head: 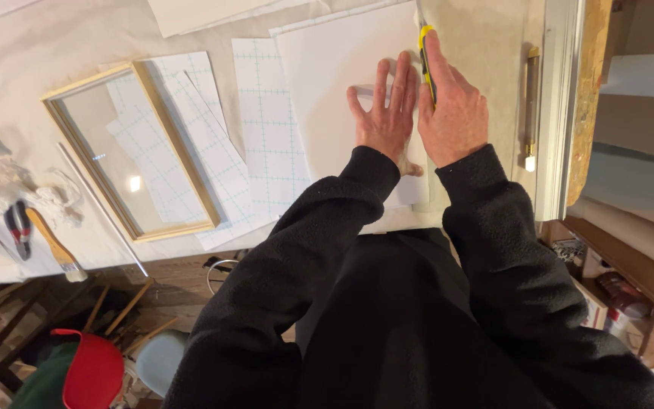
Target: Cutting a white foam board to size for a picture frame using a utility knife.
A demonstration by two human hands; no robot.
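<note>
the white board (334, 83) lies flat toward the far right part of the work table (54, 45), its long axis running away from the person, near edge close to the table's front edge. along its right edge the right hand (452, 113) grips a yellow utility knife (426, 64), fingers wrapped shut around the handle, forefinger laid along the top; the knife points straight away, in line with that edge. the left hand (387, 113) lies just beside it on the left, palm down on the board, fingers spread and pressing. so the cut line sits immediately right of the flat hand's fingertips, and the two hands nearly touch.

the blade tip is hidden at the top of the view, and whether a straightedge lies under the left palm i cannot tell. left of the board lies a gridded sheet (266, 121), then a wooden frame (126, 151) with glass. a slim brass-handled tool (531, 106) lies by the table's right edge.
</note>
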